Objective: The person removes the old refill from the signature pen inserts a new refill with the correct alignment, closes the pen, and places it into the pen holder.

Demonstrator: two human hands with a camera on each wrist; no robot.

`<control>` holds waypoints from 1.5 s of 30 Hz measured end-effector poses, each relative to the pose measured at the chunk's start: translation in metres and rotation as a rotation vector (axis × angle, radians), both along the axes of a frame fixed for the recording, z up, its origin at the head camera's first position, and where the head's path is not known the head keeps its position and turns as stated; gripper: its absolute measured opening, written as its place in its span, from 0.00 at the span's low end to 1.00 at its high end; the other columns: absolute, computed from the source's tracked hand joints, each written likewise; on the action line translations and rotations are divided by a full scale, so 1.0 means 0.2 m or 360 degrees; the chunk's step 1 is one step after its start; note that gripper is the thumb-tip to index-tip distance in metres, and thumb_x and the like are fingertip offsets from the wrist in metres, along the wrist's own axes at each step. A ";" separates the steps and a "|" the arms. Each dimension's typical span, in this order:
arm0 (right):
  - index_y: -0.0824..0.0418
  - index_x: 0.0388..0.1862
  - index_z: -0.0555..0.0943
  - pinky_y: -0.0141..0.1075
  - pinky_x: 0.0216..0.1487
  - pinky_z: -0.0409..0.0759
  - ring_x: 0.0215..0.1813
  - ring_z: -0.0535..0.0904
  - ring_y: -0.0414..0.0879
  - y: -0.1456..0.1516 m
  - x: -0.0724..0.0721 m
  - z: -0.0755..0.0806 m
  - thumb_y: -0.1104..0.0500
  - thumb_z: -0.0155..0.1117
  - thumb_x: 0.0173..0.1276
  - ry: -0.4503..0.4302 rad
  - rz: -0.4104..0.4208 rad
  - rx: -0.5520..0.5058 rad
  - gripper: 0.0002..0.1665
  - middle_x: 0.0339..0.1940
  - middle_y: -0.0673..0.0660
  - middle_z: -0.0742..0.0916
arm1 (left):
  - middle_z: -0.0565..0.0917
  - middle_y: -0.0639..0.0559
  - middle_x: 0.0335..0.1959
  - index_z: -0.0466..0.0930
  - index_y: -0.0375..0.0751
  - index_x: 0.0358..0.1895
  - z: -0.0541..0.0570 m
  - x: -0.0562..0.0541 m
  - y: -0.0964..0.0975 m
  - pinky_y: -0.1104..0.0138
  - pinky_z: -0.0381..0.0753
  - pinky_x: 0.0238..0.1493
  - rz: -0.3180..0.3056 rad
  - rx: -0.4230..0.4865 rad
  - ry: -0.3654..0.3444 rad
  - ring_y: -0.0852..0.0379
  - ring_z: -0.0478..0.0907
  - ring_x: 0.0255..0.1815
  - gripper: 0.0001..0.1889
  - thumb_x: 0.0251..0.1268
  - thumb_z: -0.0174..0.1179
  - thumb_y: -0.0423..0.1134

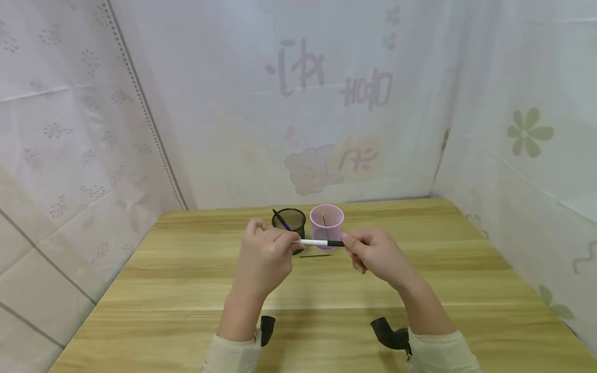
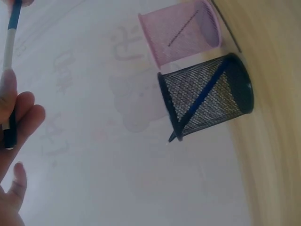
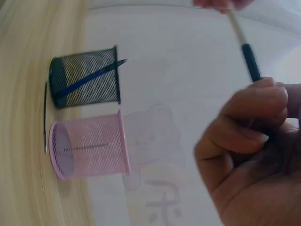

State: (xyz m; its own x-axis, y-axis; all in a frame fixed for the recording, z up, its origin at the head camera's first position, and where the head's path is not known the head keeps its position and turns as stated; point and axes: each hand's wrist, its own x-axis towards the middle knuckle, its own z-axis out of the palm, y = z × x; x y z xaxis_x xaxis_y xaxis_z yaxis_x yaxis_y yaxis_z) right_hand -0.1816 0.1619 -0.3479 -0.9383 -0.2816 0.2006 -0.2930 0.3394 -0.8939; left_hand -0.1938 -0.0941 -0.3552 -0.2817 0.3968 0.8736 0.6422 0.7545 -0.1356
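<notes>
Both hands hold a white pen with a black end (image 1: 319, 242) level above the wooden table (image 1: 186, 290). My left hand (image 1: 266, 254) pinches the white end; the pen (image 2: 9, 52) runs past its fingers (image 2: 21, 117). My right hand (image 1: 373, 254) grips the black end (image 3: 250, 61) with curled fingers (image 3: 244, 127). Just behind stand a black mesh cup (image 1: 289, 221) holding a blue pen (image 2: 207, 94) and a pink mesh cup (image 1: 326, 220) with a thin stick (image 3: 87, 147) inside.
A thin dark refill (image 1: 315, 255) lies on the table under the held pen. Curtained walls (image 1: 303, 103) close in the back and both sides. Black wrist camera mounts (image 1: 389, 334) show at the near edge.
</notes>
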 end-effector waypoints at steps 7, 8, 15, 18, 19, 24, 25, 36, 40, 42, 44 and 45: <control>0.68 0.38 0.85 0.35 0.33 0.82 0.28 0.81 0.44 -0.02 -0.06 0.07 0.50 0.61 0.83 -0.0185 -0.0127 -0.0018 0.22 0.25 0.53 0.83 | 0.92 0.58 0.31 0.88 0.47 0.37 -0.03 -0.02 0.00 0.54 0.81 0.47 0.0066 -0.0023 -0.0090 0.59 0.89 0.32 0.09 0.61 0.79 0.44; 0.67 0.40 0.86 0.35 0.34 0.83 0.30 0.82 0.45 -0.04 -0.08 0.09 0.49 0.62 0.83 -0.0144 -0.0168 0.0029 0.21 0.27 0.53 0.85 | 0.92 0.58 0.33 0.88 0.47 0.39 -0.03 -0.02 -0.01 0.54 0.81 0.48 0.0089 -0.0019 -0.0161 0.57 0.90 0.34 0.09 0.62 0.78 0.44; 0.58 0.52 0.88 0.38 0.36 0.79 0.37 0.85 0.51 -0.15 -0.27 0.24 0.49 0.62 0.82 0.0152 -0.0304 0.0334 0.15 0.36 0.56 0.89 | 0.91 0.49 0.56 0.85 0.47 0.62 -0.05 -0.01 -0.08 0.44 0.83 0.55 0.0417 0.0047 -0.0750 0.46 0.89 0.57 0.21 0.68 0.74 0.43; 0.58 0.53 0.88 0.39 0.41 0.81 0.40 0.87 0.51 -0.21 -0.40 0.27 0.50 0.61 0.83 0.0257 -0.0296 0.0412 0.16 0.40 0.57 0.91 | 0.90 0.49 0.57 0.85 0.48 0.62 -0.05 0.01 -0.09 0.42 0.83 0.57 0.0465 0.0041 -0.0887 0.45 0.88 0.58 0.19 0.71 0.72 0.43; 0.59 0.53 0.88 0.40 0.42 0.82 0.42 0.87 0.52 -0.23 -0.45 0.26 0.50 0.61 0.83 0.0280 -0.0284 0.0446 0.16 0.42 0.57 0.91 | 0.90 0.50 0.57 0.85 0.48 0.62 -0.06 0.01 -0.09 0.42 0.83 0.58 0.0464 0.0030 -0.0914 0.46 0.89 0.58 0.18 0.72 0.71 0.43; 0.62 0.51 0.88 0.44 0.49 0.84 0.48 0.86 0.52 -0.34 -0.58 0.23 0.52 0.60 0.83 0.0324 -0.0177 0.0716 0.16 0.47 0.59 0.92 | 0.92 0.51 0.53 0.88 0.49 0.57 -0.07 0.02 -0.08 0.42 0.83 0.57 0.0450 -0.0022 -0.0971 0.46 0.89 0.56 0.13 0.73 0.70 0.43; 0.61 0.50 0.88 0.44 0.48 0.84 0.46 0.86 0.51 -0.36 -0.59 0.22 0.52 0.60 0.83 0.0309 -0.0154 0.0779 0.16 0.46 0.58 0.91 | 0.92 0.51 0.52 0.89 0.49 0.56 -0.07 0.03 -0.07 0.42 0.83 0.57 0.0449 -0.0029 -0.0975 0.46 0.89 0.55 0.12 0.73 0.69 0.43; 0.58 0.51 0.87 0.41 0.45 0.83 0.42 0.84 0.48 -0.49 -0.71 0.17 0.47 0.57 0.85 0.0220 -0.0075 0.1064 0.18 0.44 0.55 0.90 | 0.92 0.53 0.46 0.90 0.49 0.50 -0.02 0.03 -0.03 0.41 0.83 0.55 0.0372 -0.0029 -0.0999 0.49 0.90 0.49 0.08 0.73 0.69 0.43; 0.61 0.64 0.83 0.49 0.64 0.84 0.63 0.86 0.54 -0.47 -0.71 0.20 0.52 0.57 0.85 0.0221 -0.0065 0.1031 0.20 0.62 0.60 0.89 | 0.92 0.54 0.45 0.90 0.51 0.49 -0.01 0.02 -0.03 0.42 0.82 0.54 0.0378 -0.0005 -0.1009 0.49 0.90 0.48 0.07 0.74 0.69 0.44; 0.62 0.65 0.83 0.50 0.67 0.83 0.67 0.84 0.56 -0.45 -0.70 0.20 0.54 0.58 0.84 0.0211 -0.0082 0.1004 0.19 0.64 0.61 0.88 | 0.93 0.54 0.45 0.90 0.51 0.49 -0.01 0.02 -0.03 0.43 0.82 0.54 0.0382 0.0000 -0.1036 0.49 0.89 0.48 0.07 0.75 0.68 0.44; 0.62 0.62 0.84 0.50 0.66 0.83 0.65 0.85 0.56 -0.42 -0.68 0.19 0.55 0.59 0.83 0.0194 -0.0092 0.0948 0.17 0.61 0.61 0.89 | 0.93 0.54 0.46 0.90 0.51 0.49 -0.01 0.02 -0.04 0.43 0.82 0.55 0.0394 -0.0005 -0.1071 0.49 0.89 0.49 0.07 0.75 0.67 0.45; 0.62 0.59 0.85 0.49 0.64 0.84 0.62 0.86 0.55 -0.41 -0.66 0.18 0.55 0.60 0.83 0.0193 -0.0098 0.0921 0.16 0.58 0.60 0.90 | 0.93 0.54 0.46 0.90 0.50 0.49 -0.02 0.02 -0.04 0.42 0.82 0.55 0.0404 -0.0011 -0.1087 0.49 0.89 0.50 0.08 0.76 0.67 0.45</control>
